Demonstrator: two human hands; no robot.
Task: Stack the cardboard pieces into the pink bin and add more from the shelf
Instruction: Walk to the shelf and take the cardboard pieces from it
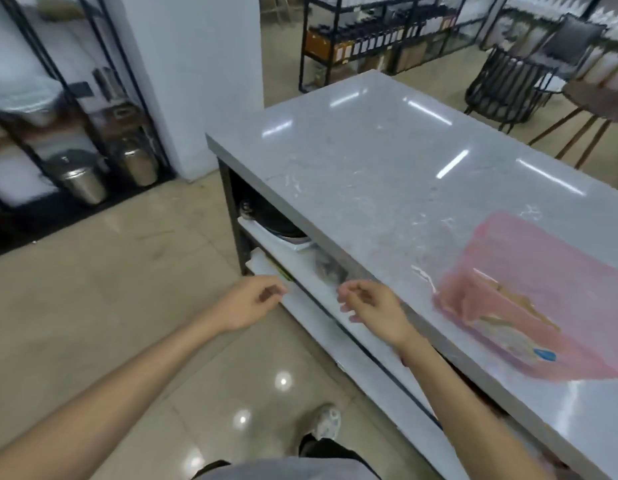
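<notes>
The translucent pink bin (577, 271) sits on the grey marble table (387, 168) at the right, with brown cardboard pieces (508, 306) lying inside it. Under the tabletop runs a white shelf (293, 258) holding a dark pan on a white tray and some blurred items. My left hand (252, 301) hovers in front of that shelf, fingers loosely curled and holding nothing. My right hand (373, 306) hangs at the table's front edge, fingers apart and empty. Both hands are left of the bin.
A black metal rack (92, 98) with steel canisters (82, 181) stands at the left beside a white pillar. Further racks, a black wire chair (505, 88) and a round wooden table are at the back right. My shoe (326, 422) rests on the tiled floor.
</notes>
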